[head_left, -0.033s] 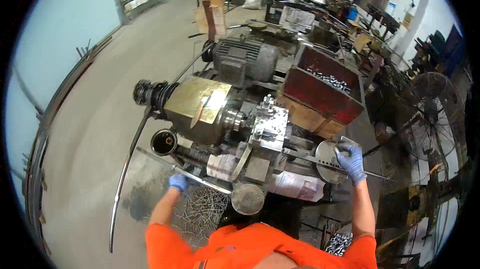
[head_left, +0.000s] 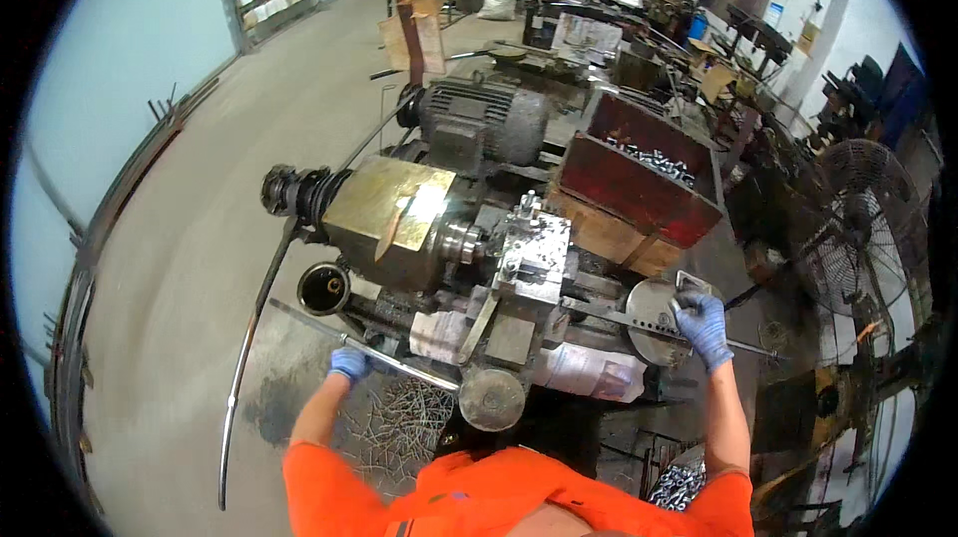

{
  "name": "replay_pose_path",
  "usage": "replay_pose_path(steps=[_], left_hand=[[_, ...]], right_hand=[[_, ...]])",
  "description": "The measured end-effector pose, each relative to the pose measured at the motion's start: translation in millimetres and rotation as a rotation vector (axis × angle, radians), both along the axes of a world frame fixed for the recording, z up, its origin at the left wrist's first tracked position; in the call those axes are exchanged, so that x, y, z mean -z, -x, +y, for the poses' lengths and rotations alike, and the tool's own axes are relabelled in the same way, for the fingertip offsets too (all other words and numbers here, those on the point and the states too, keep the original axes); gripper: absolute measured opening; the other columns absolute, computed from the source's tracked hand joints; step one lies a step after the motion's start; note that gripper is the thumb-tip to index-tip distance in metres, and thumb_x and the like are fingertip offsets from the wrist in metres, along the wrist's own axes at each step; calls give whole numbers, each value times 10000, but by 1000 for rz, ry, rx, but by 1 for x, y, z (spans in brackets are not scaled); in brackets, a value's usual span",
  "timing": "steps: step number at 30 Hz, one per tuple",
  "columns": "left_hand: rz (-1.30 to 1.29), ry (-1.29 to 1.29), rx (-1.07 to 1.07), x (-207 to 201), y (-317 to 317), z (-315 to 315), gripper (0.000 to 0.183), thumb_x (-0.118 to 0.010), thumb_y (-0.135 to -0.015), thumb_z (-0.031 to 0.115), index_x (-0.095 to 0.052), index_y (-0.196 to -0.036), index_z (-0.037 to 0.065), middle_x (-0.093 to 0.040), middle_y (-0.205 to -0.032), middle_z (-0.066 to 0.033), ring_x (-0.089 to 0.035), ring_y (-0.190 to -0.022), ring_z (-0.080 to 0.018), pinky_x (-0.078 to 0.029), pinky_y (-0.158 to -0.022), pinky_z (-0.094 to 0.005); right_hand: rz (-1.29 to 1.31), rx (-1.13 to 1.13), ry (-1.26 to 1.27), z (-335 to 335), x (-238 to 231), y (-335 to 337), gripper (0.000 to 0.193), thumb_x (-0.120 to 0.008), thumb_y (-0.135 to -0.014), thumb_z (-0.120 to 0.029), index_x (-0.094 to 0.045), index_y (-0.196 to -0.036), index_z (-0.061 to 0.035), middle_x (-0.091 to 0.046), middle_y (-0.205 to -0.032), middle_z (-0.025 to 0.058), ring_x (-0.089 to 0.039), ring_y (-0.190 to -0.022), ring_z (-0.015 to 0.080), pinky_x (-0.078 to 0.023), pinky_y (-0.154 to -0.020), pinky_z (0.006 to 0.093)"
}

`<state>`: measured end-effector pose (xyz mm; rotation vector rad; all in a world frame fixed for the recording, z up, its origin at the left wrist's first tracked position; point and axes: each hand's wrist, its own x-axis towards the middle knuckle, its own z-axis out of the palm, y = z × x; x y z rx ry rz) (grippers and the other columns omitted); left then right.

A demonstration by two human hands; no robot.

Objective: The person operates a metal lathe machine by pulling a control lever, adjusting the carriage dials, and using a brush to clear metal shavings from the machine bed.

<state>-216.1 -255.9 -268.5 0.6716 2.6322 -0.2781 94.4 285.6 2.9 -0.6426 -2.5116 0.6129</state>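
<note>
My left hand [head_left: 349, 363], in a blue-grey glove, is closed at a long metal lever [head_left: 397, 363]. That lever slants down to a round metal disc [head_left: 492, 400] at the machine's front. On the right, my gloved right hand [head_left: 706, 327] has its fingers curled round a small handle, mostly hidden, at a larger round plate [head_left: 651, 335]. A flat bar with holes [head_left: 611, 314] runs from the machine toward that plate. Between my hands stands the oily metal tool block [head_left: 536, 256], facing the spindle chuck [head_left: 461, 242] of the brass-topped headstock [head_left: 384, 196].
A dark red bin [head_left: 639, 183] of small metal parts stands behind the block. Thin metal scraps [head_left: 404, 422] lie on the floor at left, and shiny parts [head_left: 679, 485] sit low right. A motor [head_left: 484, 123] is behind; a caged fan [head_left: 863, 213] stands right.
The whole view has shifted very slightly left. Both hands keep their places at the lever and the handle.
</note>
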Motion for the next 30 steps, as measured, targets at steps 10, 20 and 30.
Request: replay_pose_path(steps=[10,20,30], left_hand=[[-35,-121,-183,-13,14,-11,368,-552,-772,405,-657,-996,134,-640,-1024,-118,-598,-975,-297,-464,-820,-401],[34,-1147,-800,-56,18,-112,408,-588,-831,348,-578,-1095,37,-622,-751,-133,-573,-531,-201,-499,-530,-316],[175,-1876,-1275,-81,35,18,267,-616,-829,280,-543,-814,24,-557,-607,-69,-552,-482,-168,-488,-442,-301]], right_hand=[[-618,403,-359,132,71,-138,579,-659,-719,-415,-553,-1161,-56,-562,-1174,165,-546,-1071,273,-406,-937,362],[-1012,716,-99,169,102,-168,620,-628,-709,-462,-525,-1222,-129,-472,-1304,121,-392,-1245,300,-286,-1044,390],[-543,717,-293,100,161,-269,373,-623,-704,-442,-624,-725,-70,-635,-740,185,-604,-712,395,-476,-703,463]])
